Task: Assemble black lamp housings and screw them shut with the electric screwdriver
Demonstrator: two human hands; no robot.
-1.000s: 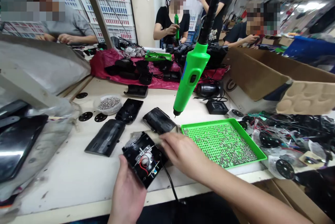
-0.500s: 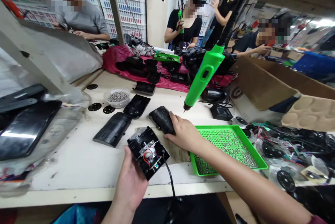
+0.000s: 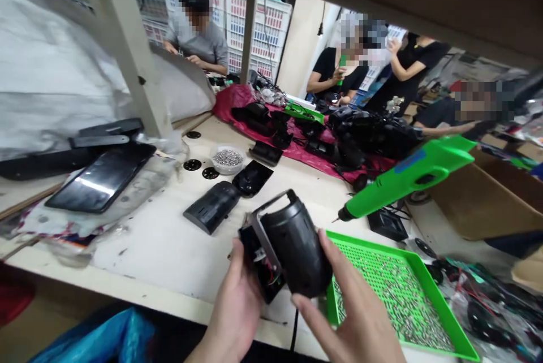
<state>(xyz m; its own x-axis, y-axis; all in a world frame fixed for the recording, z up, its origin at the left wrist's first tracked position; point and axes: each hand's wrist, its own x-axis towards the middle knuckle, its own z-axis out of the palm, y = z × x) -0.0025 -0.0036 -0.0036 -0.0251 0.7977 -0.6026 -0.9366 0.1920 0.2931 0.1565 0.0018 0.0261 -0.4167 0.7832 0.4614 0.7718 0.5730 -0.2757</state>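
Note:
My left hand (image 3: 240, 301) holds the open black housing (image 3: 259, 258), whose red wires show inside and whose cord hangs down. In my right hand (image 3: 352, 306) is a curved black shell (image 3: 297, 247), its fingers on the right side and lower edge. The shell is tilted over the housing, with a gap between them on the left. A green electric screwdriver (image 3: 399, 182) hangs slanted above the green tray of screws (image 3: 460, 332). Two more black shell pieces (image 3: 212, 206) lie on the table behind my hands.
A bowl of small metal parts (image 3: 228, 160) stands behind, beside black discs (image 3: 192, 165). A dark tablet (image 3: 102, 176) lies left. Black parts cover pink cloth (image 3: 224, 102); a cardboard box (image 3: 458, 182) stands right. Other people work beyond the table.
My right hand has lifted the black shell from the table and brought it over the housing in my left hand. The view has shifted, and the screwdriver hangs at a flatter slant.

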